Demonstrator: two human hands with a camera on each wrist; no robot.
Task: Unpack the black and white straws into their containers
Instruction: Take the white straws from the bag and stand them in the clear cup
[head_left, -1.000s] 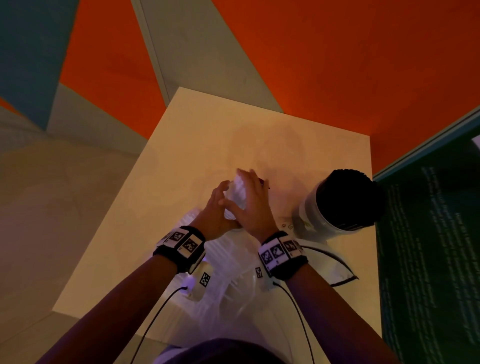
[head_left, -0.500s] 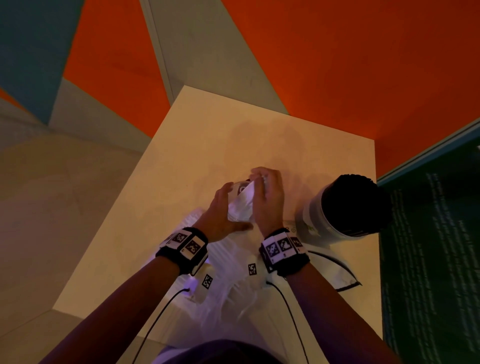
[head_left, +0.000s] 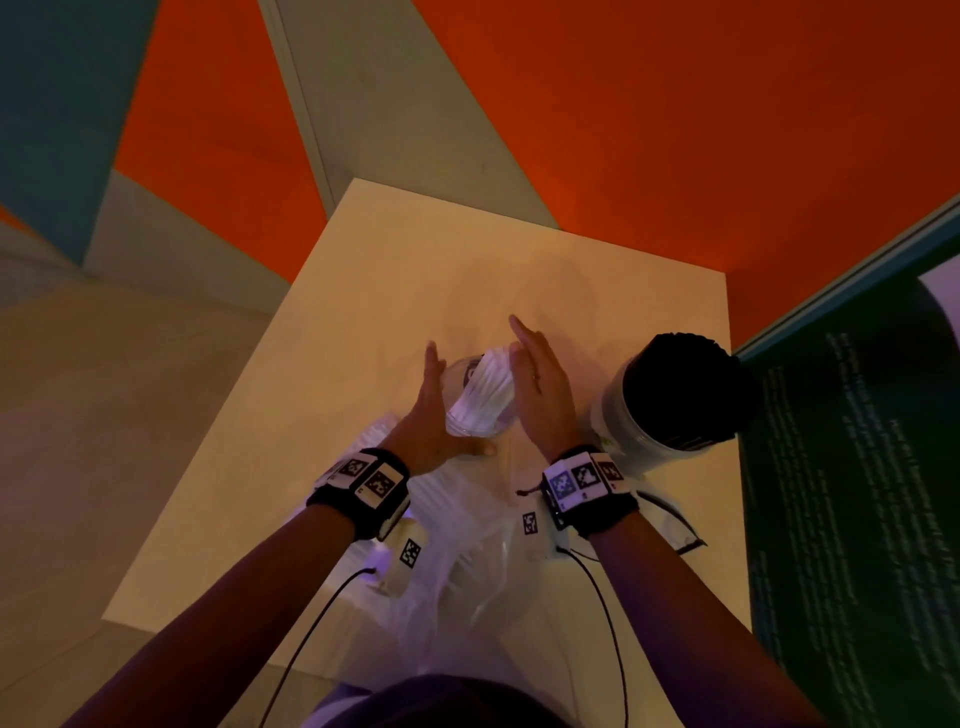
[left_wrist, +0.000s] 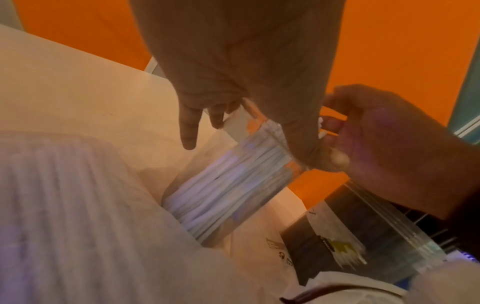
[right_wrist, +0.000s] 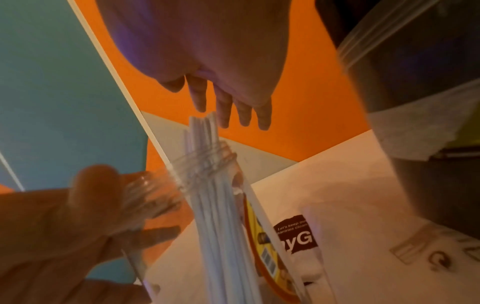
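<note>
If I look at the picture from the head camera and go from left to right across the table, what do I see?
Left hand → clear jar of white straws → right hand → container of black straws.

Both forearms reach fwd; left hand (head_left: 431, 415) & right hand (head_left: 540, 395) flat, fingers straight, palms facing.

White straws (head_left: 480, 392) in clear jar (head_left: 470, 426), black straws (head_left: 683, 389), cream table (head_left: 363, 291), orange wall (head_left: 675, 114).
</note>
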